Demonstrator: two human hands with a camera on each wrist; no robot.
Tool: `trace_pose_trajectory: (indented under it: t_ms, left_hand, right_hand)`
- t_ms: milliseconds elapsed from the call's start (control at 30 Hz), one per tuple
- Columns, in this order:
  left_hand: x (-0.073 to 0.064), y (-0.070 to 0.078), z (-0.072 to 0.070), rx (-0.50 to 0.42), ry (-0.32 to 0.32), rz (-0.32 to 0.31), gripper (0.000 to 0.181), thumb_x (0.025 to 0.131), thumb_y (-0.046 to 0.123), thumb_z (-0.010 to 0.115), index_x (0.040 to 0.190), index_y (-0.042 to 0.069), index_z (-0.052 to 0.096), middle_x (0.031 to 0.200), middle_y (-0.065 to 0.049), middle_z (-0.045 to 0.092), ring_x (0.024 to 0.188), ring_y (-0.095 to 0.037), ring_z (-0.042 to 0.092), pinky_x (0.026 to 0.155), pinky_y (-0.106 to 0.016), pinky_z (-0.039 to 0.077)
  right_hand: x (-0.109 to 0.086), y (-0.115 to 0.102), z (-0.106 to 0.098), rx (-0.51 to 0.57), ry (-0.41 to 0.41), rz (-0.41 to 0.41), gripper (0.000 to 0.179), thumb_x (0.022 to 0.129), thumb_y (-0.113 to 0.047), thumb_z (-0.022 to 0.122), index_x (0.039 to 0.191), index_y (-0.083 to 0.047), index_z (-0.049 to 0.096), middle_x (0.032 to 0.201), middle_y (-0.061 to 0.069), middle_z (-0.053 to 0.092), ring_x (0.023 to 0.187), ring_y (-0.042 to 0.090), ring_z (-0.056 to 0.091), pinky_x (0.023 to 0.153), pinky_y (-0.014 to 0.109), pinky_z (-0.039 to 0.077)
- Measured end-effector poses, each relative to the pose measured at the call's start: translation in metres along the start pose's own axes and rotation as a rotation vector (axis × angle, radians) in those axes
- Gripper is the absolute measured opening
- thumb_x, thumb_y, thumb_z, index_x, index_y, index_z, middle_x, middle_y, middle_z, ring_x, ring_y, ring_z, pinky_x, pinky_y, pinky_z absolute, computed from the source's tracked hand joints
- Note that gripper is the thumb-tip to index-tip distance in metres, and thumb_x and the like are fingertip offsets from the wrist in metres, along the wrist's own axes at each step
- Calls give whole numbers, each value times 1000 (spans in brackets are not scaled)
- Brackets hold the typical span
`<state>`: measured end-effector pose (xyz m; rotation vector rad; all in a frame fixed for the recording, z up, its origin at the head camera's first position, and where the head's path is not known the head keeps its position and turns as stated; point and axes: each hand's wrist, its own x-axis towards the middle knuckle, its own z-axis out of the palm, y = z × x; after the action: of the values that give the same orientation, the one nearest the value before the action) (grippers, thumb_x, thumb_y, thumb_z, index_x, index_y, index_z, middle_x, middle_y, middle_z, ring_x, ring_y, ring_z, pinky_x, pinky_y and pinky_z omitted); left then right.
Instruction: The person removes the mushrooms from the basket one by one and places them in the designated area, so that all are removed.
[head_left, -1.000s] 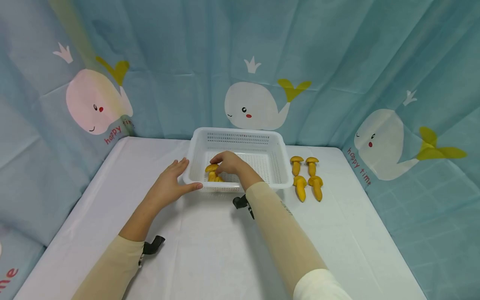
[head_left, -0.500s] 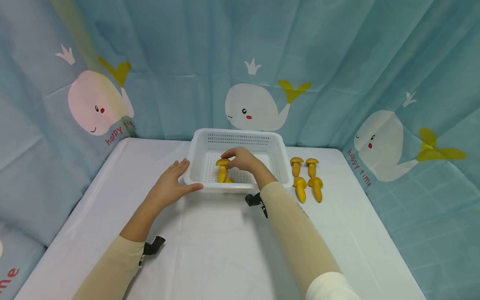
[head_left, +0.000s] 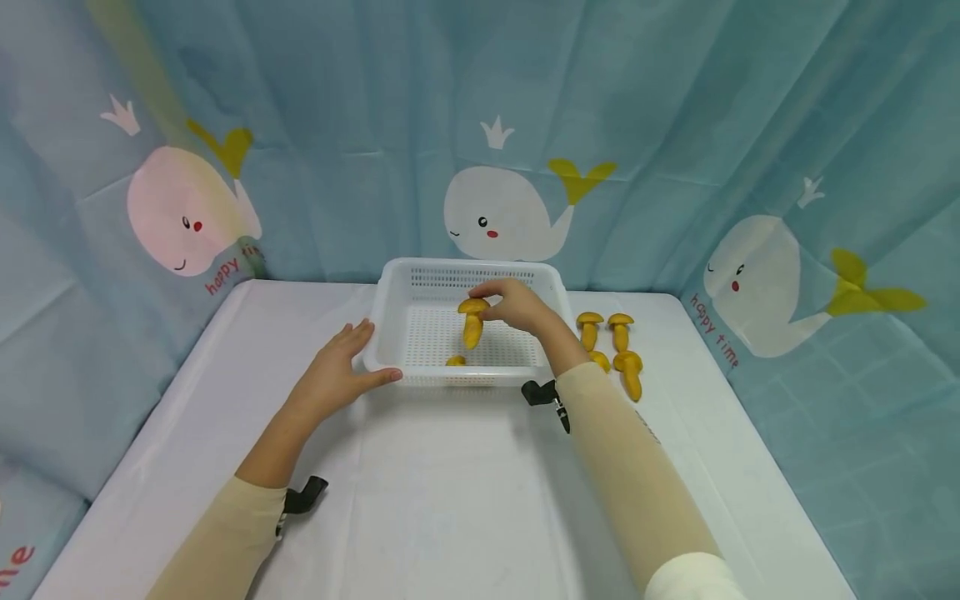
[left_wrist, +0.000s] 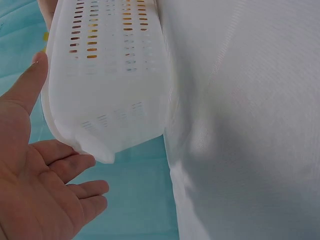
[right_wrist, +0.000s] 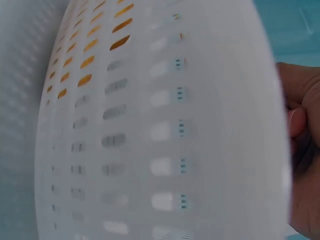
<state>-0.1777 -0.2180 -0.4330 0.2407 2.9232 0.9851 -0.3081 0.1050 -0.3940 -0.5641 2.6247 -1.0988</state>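
A white perforated plastic basket (head_left: 397, 333) stands at the back of the table. Above its floor, my right hand (head_left: 517, 307) pinches a yellow mushroom (head_left: 472, 323) near the cap, its stem pointing down. A second yellow mushroom (head_left: 456, 361) lies inside, mostly hidden behind the front wall. My left hand (head_left: 333, 375) is at the basket's front left corner, thumb along the front rim and fingers spread at the left side. In the right wrist view, the basket wall (right_wrist: 225, 125) covers much of the right hand (right_wrist: 305, 150) and the mushroom.
To the right of the basket, several yellow mushrooms (head_left: 620, 331) lie in two rows on the white tablecloth (head_left: 450, 483). The right forearm partly covers one of them. A blue curtain (head_left: 337, 183) with printed whales hangs close behind and around the table.
My right hand has lifted one mushroom from the basket's front left area and carried it up and right. The other mushroom stays in the basket. My left hand has kept its place.
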Motion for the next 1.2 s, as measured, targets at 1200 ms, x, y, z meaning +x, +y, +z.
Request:
trace_pose_trajectory:
  t_ms: [1200]
  left_hand:
    - [0,0,0,-8,-1,9,120,78,73,75,164,9,20,171,-7,16,158,-38,9,119,-70,21]
  right_hand:
    - [-89,18,-76,-61,132,29,43,96,-18,69,137,-31,66,144,-3,59,86,30,59,67,33,50]
